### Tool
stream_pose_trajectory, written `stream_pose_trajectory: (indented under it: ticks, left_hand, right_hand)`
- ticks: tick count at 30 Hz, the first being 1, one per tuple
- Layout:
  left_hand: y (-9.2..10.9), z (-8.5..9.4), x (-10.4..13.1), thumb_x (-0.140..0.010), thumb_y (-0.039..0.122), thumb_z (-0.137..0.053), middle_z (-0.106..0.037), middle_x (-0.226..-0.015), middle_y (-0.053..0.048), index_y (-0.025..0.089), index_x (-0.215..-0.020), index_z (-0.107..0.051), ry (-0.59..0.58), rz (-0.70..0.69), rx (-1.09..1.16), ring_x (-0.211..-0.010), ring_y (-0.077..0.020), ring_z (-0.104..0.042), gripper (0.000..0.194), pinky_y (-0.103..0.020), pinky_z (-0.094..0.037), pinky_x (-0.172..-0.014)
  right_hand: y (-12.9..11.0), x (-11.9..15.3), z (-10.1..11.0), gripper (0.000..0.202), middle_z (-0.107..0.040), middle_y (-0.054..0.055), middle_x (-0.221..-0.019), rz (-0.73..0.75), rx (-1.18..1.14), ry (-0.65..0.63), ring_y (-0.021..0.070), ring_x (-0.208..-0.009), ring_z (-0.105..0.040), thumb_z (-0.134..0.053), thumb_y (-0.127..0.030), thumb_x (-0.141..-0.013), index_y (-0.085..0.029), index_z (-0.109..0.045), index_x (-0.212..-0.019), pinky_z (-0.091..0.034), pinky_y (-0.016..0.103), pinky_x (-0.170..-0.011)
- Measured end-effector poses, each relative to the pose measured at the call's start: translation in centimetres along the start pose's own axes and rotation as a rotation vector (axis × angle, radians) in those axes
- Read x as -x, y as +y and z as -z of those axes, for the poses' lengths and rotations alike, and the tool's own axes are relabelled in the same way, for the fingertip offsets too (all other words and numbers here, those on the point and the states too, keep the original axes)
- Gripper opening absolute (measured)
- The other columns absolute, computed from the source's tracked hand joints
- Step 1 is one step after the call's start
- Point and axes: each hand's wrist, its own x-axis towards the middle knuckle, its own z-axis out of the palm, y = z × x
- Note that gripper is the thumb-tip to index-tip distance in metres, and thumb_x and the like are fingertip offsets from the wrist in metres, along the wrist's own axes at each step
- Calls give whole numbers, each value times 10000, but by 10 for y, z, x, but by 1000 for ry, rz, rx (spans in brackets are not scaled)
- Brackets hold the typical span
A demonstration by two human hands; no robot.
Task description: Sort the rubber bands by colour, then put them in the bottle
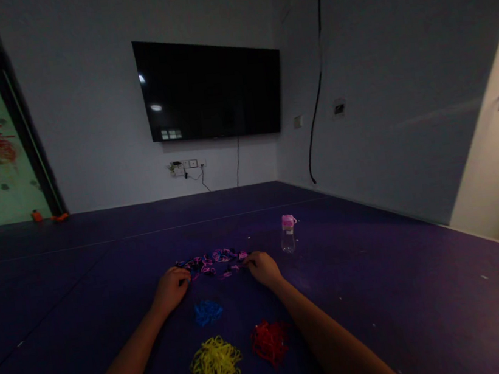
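Note:
A loose, mixed spread of pink, dark and some blue rubber bands [213, 261] lies on the purple floor mat, between my two hands. My left hand [172, 289] is closed at the left end of the spread, fingertips pressed together against it. At the right end my right hand [264, 267] is also closed, in a pinch by some pink bands. What either pinch holds is too small and dark to make out. Nearer to me sit a small blue pile of bands [208, 312], a larger yellow pile [217, 366] and a red pile [270, 342] beside my right forearm.
A clear bottle with a pink cap [289, 234] stands upright beyond my right hand. Small white scraps dot the purple mat [411, 294]. A television [211, 88] hangs on the far wall, and a black cable [320, 73] dangles down the right wall.

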Motion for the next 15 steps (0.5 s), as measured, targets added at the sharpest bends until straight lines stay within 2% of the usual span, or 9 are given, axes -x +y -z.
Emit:
stream_pose_trajectory:
  ticks: [10,15]
  left_hand:
    - [0,-2,0,-673,143,-473,-719,-863,-45,224,-617,-683,33,20,111,-930,-220,-619,232,-385,-457,-879]
    - [-3,5,1,-712,252,-514,-718,-901,-47,217,-704,-708,104,141,318,-930,-221,-624,198,-396,-448,-900]
  right_hand:
    - [-3,2,3,295,-692,17,-1013,-21,-5,-3,153,-957,-615,-469,-135,-789,-226,-710,-933,-411,205,-842]
    - [-4,2,4,289,-687,13,-1025,-30,27,2,154,-953,-615,-479,-137,-785,-238,-713,-921,-415,205,-821]
